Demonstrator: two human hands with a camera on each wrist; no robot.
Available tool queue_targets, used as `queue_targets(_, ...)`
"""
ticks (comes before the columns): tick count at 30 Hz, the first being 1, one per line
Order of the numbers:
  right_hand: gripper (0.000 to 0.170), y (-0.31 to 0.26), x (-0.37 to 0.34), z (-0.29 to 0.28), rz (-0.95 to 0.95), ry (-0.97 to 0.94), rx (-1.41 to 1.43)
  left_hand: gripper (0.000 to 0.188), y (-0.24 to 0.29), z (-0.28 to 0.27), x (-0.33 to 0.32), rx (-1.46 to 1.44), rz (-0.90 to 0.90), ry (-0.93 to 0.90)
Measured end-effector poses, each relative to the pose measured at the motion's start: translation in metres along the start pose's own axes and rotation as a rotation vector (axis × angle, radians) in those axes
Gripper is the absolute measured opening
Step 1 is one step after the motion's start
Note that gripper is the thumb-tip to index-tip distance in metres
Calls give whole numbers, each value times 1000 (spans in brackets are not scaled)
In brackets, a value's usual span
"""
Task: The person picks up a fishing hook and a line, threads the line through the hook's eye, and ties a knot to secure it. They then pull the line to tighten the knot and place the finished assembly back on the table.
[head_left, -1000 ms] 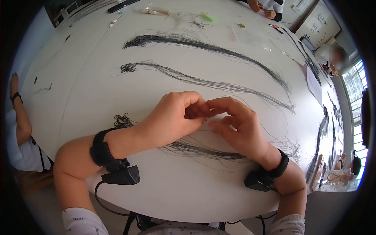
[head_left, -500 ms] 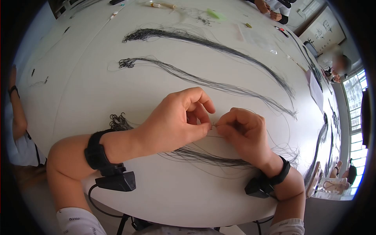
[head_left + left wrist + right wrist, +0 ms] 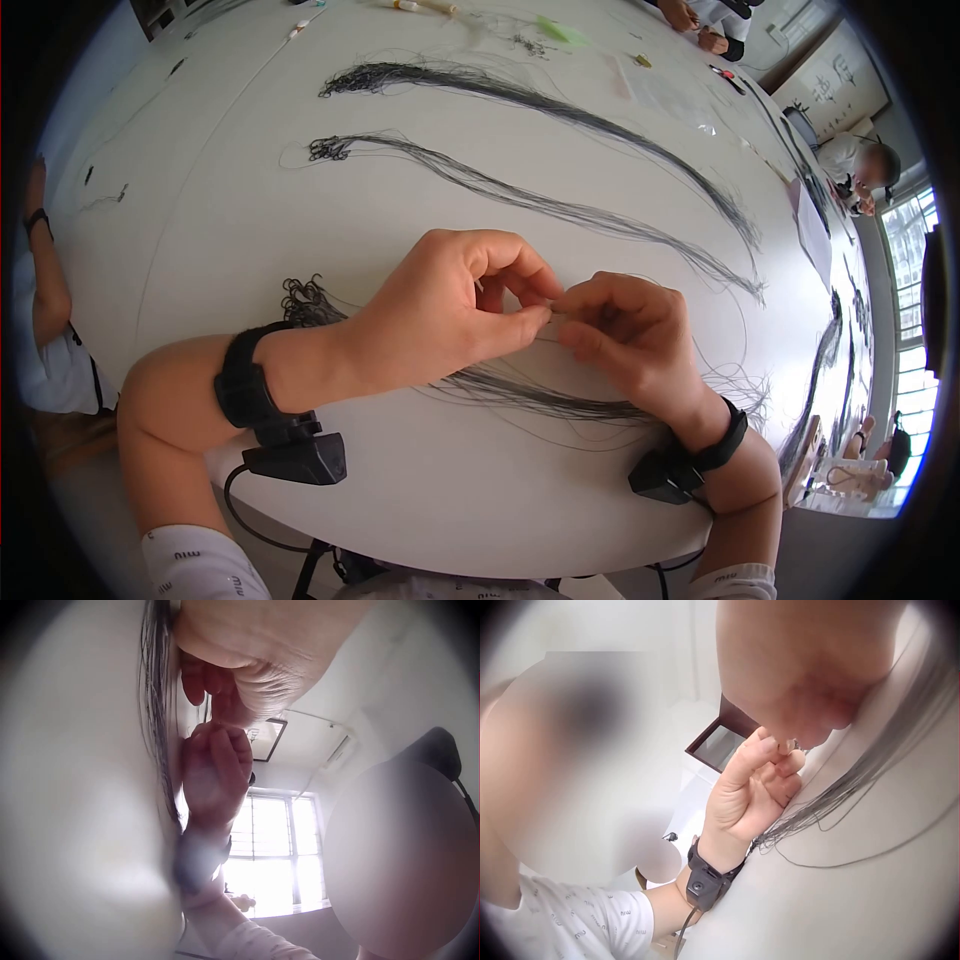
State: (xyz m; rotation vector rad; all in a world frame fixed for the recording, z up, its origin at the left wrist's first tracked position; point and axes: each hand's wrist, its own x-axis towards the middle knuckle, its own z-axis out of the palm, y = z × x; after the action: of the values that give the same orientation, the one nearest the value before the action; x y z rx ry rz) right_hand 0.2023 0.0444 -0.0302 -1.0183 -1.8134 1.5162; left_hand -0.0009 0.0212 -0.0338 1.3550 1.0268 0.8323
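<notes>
Nearest lies 1 bundle of dark strands (image 3: 550,398). Above it, the left hand (image 3: 455,305) pinches a tiny dark piece (image 3: 796,745). Beside it, the right hand (image 3: 640,335) curves, thumb and forefinger apart; its hold I cannot tell. Beyond, 2 more bundles (image 3: 480,87) cross the white table (image 3: 230,230).

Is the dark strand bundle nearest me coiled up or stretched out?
Stretched out: the strand bundle runs lengthwise along the table, with curled loops at one end and loose tips fanning at the other.
</notes>
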Motion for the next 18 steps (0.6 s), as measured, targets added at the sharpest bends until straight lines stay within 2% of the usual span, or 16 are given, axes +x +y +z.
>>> queue_targets(2,7,0,1,-1,-14,-12,14,14,0,1,0,10,-9,-10)
queue_targets(4,7,1,0,-3,-26,-18,34,13,-1,2,0,18,66,7)
queue_targets(11,6,0,1,-4,43,-43,88,9,-3,1,0,34,86,17)
queue_targets(13,5,0,0,-3,44,-47,86,7,-2,3,0,126,171,28)
queue_targets(18,4,2,0,-1,-30,-25,9,9,-5,1,0,119,170,-12)
